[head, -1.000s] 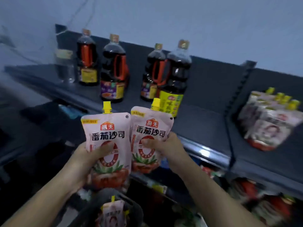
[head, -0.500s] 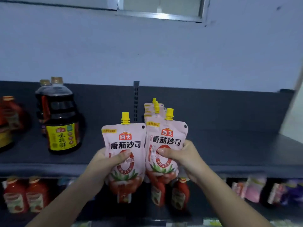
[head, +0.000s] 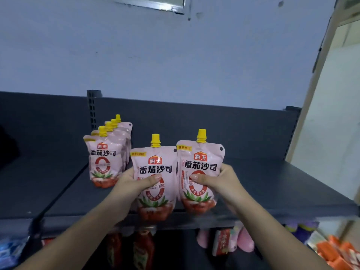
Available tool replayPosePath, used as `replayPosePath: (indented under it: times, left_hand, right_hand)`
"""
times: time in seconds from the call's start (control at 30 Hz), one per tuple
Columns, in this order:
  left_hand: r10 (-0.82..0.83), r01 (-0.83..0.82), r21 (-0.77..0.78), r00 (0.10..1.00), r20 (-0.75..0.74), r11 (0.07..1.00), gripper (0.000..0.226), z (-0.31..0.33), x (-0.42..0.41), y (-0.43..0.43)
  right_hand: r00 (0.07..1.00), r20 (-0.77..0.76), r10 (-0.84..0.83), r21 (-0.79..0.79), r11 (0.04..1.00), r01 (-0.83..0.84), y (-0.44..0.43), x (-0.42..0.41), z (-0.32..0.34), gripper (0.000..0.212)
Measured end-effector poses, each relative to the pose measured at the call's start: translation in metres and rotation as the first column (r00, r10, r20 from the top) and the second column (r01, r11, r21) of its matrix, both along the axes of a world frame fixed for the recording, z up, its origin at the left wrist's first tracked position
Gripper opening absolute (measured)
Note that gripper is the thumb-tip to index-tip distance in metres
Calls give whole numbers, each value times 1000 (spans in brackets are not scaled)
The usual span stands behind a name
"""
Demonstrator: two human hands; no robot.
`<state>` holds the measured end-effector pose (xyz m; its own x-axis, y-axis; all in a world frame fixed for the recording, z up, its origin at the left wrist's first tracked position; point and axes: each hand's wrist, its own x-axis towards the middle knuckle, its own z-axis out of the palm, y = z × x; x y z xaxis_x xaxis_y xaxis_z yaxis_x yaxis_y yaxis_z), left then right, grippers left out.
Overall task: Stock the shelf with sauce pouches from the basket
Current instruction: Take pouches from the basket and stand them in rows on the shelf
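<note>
Two pouches stand upright side by side over the front of the shelf (head: 272, 193), right of the pouch row (head: 106, 158), your left hand (head: 132, 184) gripping the left pouch (head: 154, 178) and your right hand (head: 220, 182) gripping the right pouch (head: 199, 172).

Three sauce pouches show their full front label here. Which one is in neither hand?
The leftmost pouch, standing on the shelf fronting a row; the left hand grips the middle pouch, the right hand the right pouch.
</note>
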<state>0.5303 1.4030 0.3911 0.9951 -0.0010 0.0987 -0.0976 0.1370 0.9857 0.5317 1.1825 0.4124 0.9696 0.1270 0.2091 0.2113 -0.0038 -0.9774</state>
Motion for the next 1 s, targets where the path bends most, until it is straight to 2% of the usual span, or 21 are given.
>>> replayPosePath:
  times: [0.27,0.47,0.6,0.77,0.87,1.0]
  left_hand:
    - [-23,26,70,999,-38,997,21,2,65,-14]
    - [9,-5,61,997,-76,998,22,5,133,-11]
    - [8,0,104,997,-76,995,25,1,169,-7]
    - [-7,15,134,998,-66,991,25,-5,189,-4]
    - [-8,19,212,999,-50,977,29,-9,192,-2]
    - [-1,31,320,996,-92,947,44,-20,188,3]
  right_hand:
    - [999,-50,-18,14,1000,19,-20,64,-11,24]
    - [995,-90,-43,2,999,43,-25,122,-13,23]
    - [993,-74,-87,-73,994,82,-28,155,-14,20]
    - [987,-42,-152,-31,988,151,-28,181,-28,14]
    - [991,-1,-132,-40,990,132,-34,196,-38,17]
    - [1000,-15,14,-204,979,-17,-51,205,-46,31]
